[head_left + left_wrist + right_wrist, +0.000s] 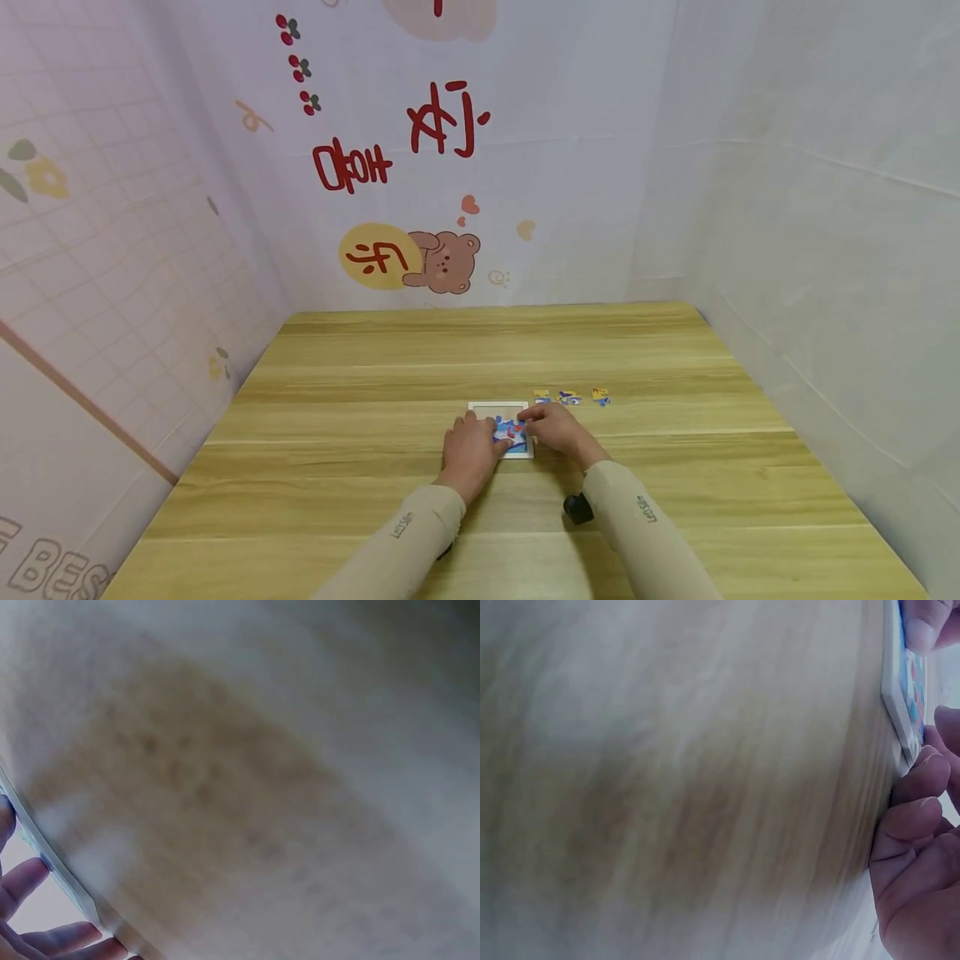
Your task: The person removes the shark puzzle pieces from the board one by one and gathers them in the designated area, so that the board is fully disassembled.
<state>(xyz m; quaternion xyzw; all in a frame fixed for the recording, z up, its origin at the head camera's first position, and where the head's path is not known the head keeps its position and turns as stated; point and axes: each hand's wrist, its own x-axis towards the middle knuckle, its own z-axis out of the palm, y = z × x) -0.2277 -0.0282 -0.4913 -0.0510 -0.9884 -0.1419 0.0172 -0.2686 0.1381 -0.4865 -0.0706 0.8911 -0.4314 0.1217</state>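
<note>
A small white-framed puzzle tray (498, 406) lies on the table, partly filled with blue, white and red puzzle pieces (510, 431). My left hand (471, 450) rests over its left side, the thumb reaching onto the picture. In the left wrist view, spread fingers (26, 879) touch the frame's edge. At the tray's upper right, my right hand (561, 429) pinches a small puzzle piece (521, 422) between thumb and index finger, mostly hidden by the fingertips. Its other fingers (911, 819) are curled against the table beside the frame in the right wrist view.
Three loose pieces in yellow, blue and white lie behind the right hand: a left one (542, 397), a middle one (570, 397) and a right one (601, 397). The wooden table (360, 367) meets printed cloth walls (570, 167) at the back and sides.
</note>
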